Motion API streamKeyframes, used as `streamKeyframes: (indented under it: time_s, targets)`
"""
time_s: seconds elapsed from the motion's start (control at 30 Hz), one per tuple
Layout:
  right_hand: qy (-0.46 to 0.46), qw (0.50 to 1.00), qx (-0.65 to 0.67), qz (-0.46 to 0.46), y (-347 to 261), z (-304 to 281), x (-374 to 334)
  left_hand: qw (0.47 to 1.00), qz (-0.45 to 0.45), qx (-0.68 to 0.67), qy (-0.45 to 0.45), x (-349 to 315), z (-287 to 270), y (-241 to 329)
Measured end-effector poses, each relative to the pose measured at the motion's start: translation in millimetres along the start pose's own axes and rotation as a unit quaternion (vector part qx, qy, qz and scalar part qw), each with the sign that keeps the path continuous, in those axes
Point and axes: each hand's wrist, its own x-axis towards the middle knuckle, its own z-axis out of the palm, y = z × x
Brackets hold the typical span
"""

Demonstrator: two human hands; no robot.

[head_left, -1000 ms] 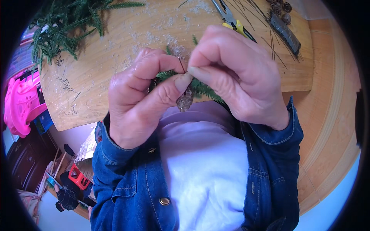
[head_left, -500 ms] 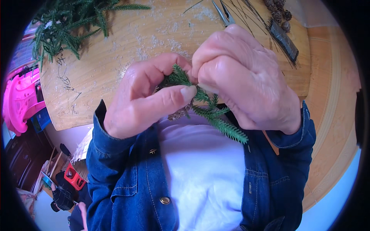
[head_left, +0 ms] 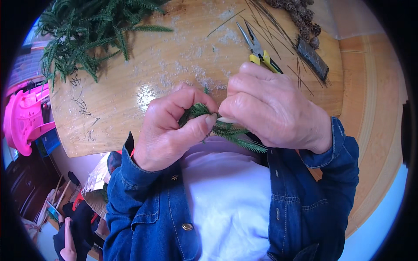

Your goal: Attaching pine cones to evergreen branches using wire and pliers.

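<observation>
Head view showed left hand (head_left: 170,130) and right hand (head_left: 272,108) fingers clamped on a fir sprig (head_left: 230,132), best kept pinched firmly near its stem between both thumbs

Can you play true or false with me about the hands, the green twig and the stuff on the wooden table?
1. Both hands hold one small green needle sprig. True: the left hand and right hand pinch it together.
2. The yellow-handled pliers are in the right hand. False: they lie on the round wooden table, beyond the hands.
3. A heap of green needle branches lies at the table's far left. True.
4. The brown cones sit beside that heap. False: they are at the far right.
5. The sleeves are red. False: they are blue denim sleeves.
</observation>
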Motion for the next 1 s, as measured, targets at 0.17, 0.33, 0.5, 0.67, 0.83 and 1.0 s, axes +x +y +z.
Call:
streamKeyframes:
  time_s: [0.17,0.33,0.5,0.67,0.83,1.0]
  targets:
    - [0.004,0.999,-0.025,-0.025,-0.4,0.7,2.1,0.987,-0.114,-0.108,-0.026,1.7,-4.7,8.5]
    - [-0.026,0.998,-0.041,-0.034,0.6,2.1,2.5,0.997,0.01,0.071,-0.024,2.1,-1.7,-1.0]
    - [-0.051,0.996,-0.037,0.065,1.8,10.0,3.6,0.936,0.173,0.299,0.063,1.7,3.4,-6.5]
    - [-0.093,0.866,0.314,0.379,-3.5,0.8,10.0,0.832,0.293,0.459,0.11,0.4,5.1,-5.6]
    - [-0.071,0.935,0.221,0.267,-1.8,-13.3,1.9,0.912,0.257,0.311,0.076,5.1,-5.8,-1.9]
    - [-0.039,0.999,-0.027,-0.026,4.0,-14.2,6.4,0.971,0.19,0.145,0.029,5.2,-10.3,-2.0]
